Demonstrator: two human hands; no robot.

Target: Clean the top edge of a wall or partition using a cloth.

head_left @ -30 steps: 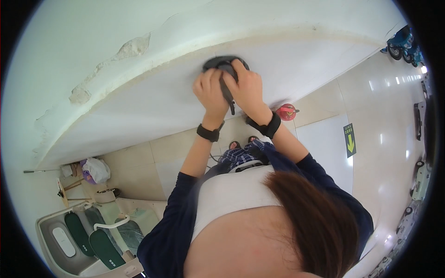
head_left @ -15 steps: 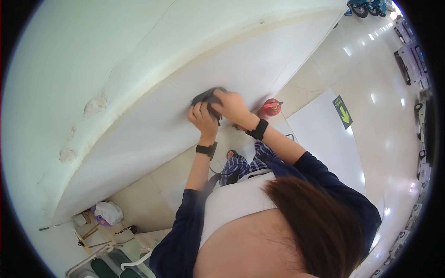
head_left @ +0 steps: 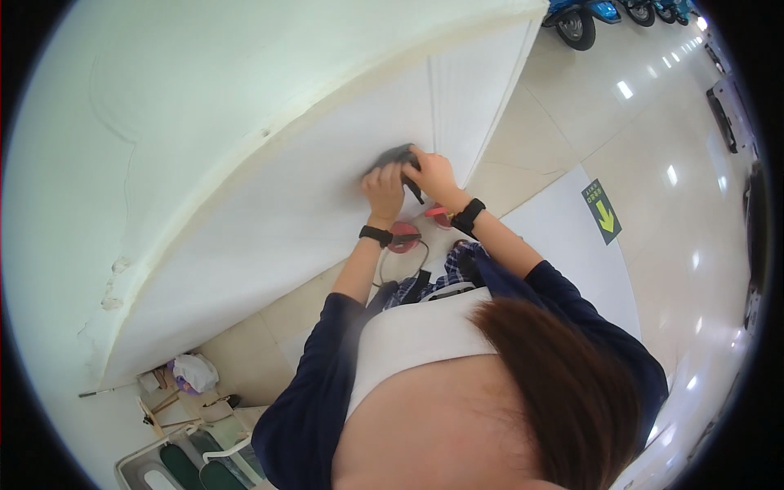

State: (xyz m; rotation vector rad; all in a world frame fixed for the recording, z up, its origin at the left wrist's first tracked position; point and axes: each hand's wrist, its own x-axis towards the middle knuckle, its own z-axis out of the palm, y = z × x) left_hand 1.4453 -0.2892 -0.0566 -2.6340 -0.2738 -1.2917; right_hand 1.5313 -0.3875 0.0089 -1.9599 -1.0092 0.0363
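Note:
A dark, crumpled cloth [head_left: 397,154] lies against the white lower part of the wall [head_left: 278,204] in front of me. My left hand [head_left: 382,194] presses on its near left side, fingers bent over it. With its fingers closed on the cloth's right side, my right hand [head_left: 433,176] sits slightly farther right. A narrow dark end of the cloth hangs down between the two hands. Both wrists carry black bands. My fingers and bodies of the hands hide part of the cloth.
Two red fire extinguishers [head_left: 403,238] stand on the floor below my hands, by the wall's foot. A floor sign with a yellow arrow [head_left: 603,214] lies to the right. Blue scooters [head_left: 576,26] are parked at the far right; chairs [head_left: 184,461] and a white bag [head_left: 196,373] are at lower left.
Both hands and the cloth have shifted right along the wall. My view has swung right too, showing more of the scooters and a second fire extinguisher more plainly.

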